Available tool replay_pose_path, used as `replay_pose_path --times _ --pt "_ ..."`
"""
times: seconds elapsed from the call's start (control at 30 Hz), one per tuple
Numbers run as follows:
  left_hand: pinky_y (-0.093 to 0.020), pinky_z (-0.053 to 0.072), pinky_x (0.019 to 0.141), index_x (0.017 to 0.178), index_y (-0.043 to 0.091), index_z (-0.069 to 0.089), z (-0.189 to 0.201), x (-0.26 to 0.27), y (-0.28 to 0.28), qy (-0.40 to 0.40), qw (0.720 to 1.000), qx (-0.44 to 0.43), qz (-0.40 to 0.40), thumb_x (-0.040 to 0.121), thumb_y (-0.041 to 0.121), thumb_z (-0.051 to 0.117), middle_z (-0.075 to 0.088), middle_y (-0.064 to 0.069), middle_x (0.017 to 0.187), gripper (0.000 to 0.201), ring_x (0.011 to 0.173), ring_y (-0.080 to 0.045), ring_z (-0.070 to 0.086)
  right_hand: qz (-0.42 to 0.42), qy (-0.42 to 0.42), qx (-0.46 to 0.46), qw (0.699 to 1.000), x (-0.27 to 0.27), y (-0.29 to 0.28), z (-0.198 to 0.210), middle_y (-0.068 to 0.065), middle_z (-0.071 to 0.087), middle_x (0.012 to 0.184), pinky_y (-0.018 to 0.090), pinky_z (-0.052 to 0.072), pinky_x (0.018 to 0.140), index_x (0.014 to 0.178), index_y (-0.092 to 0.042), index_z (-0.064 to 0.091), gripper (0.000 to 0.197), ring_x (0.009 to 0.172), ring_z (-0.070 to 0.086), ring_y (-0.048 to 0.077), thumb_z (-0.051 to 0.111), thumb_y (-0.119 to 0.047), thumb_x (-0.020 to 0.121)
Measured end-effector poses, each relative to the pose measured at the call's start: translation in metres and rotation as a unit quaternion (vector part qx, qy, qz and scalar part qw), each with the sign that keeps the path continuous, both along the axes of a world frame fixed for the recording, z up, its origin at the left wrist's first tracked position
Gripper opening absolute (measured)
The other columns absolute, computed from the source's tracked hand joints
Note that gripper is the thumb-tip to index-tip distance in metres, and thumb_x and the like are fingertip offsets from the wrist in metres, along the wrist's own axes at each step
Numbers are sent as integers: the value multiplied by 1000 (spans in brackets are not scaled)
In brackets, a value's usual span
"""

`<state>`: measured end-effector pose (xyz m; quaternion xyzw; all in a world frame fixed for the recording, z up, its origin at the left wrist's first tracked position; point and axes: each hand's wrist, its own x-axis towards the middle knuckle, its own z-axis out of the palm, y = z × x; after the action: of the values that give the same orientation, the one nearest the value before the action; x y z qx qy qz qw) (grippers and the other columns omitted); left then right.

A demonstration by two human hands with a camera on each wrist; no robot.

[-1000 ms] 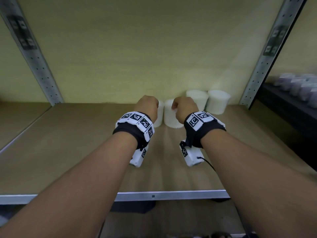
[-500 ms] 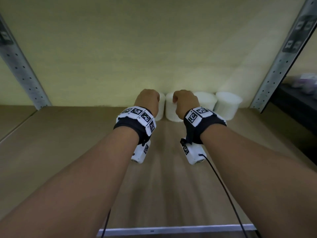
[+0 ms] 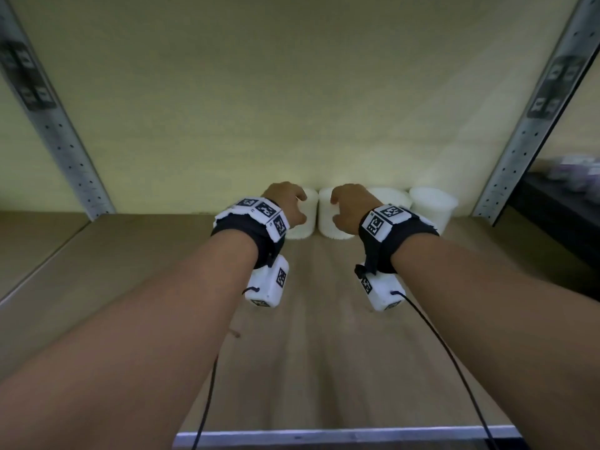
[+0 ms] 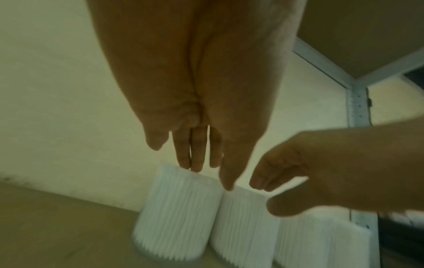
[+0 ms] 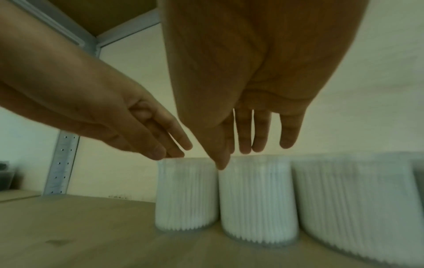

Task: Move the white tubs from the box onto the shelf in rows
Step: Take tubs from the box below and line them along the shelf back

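Head view: you look down along both forearms onto a tan wooden shelf board (image 3: 130, 271), with four ribbed white plastic tubs standing upright in a row against the pale back wall.
Left post: a perforated grey metal upright (image 3: 55, 125) stands at the shelf's far left corner.
Left hand: your left hand (image 3: 285, 203) is open, fingers straight and pointing down, the tips at the top rim of the leftmost white tub (image 3: 303, 219); whether they touch it, the wrist views do not settle.
Leftmost tub: it stands on the shelf at the wall, just beside its neighbour, a narrow gap showing between them.
Right hand: your right hand (image 3: 349, 209) is open too, fingers loose above the second white tub (image 3: 328, 219), thumb tip near its rim, holding nothing.
Right-hand tubs: two more white tubs (image 3: 431, 206) continue the row toward the right metal post (image 3: 526, 125).
Box: not in view.
Step in hand, as a judgement: both tubs look set down; you are letting go.
Doing it well: lift your fingers straight up off the rims so neither tub tips or skews, and keep sleeves and the wrist cables (image 3: 454, 368) clear of the row as you draw back.
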<state>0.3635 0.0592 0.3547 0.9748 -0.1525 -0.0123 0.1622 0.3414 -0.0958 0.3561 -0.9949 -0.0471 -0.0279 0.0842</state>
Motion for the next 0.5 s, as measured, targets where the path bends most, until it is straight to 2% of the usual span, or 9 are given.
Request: replay_pose_path --times 0.1,0.27,0.4,0.5 --pt "-29 32 107 146 19 32 3 -24 13 38 999 6 -25 89 28 63 28 -6 154 67 139 -23 34 -26 -12 27 999 -20 -2 -2 14 47 130 41 44 99 125 -7 50 37 119 48 30 53 -14 89" --pt "-27 39 97 141 18 37 -5 -87 29 41 999 0 -6 86 24 65 37 -8 145 63 127 -25 45 -58 -3 40 998 -75 -6 -8 11 48 125 41 47 96 120 -12 55 33 115 49 30 54 -21 88" --pt "-30 38 102 138 19 43 -10 -141 39 36 999 -20 -8 86 24 65 42 -5 142 57 126 -22 45 -54 5 53 997 -130 -11 -18 11 51 125 33 46 91 118 -11 58 34 113 52 28 57 -20 85" --pt "-31 41 104 135 21 45 -16 -181 39 54 998 -35 -8 86 27 63 37 -4 146 52 127 -23 46 -65 21 83 994 -172 -12 -26 10 49 128 35 46 95 117 -12 58 31 117 50 28 56 -19 86"
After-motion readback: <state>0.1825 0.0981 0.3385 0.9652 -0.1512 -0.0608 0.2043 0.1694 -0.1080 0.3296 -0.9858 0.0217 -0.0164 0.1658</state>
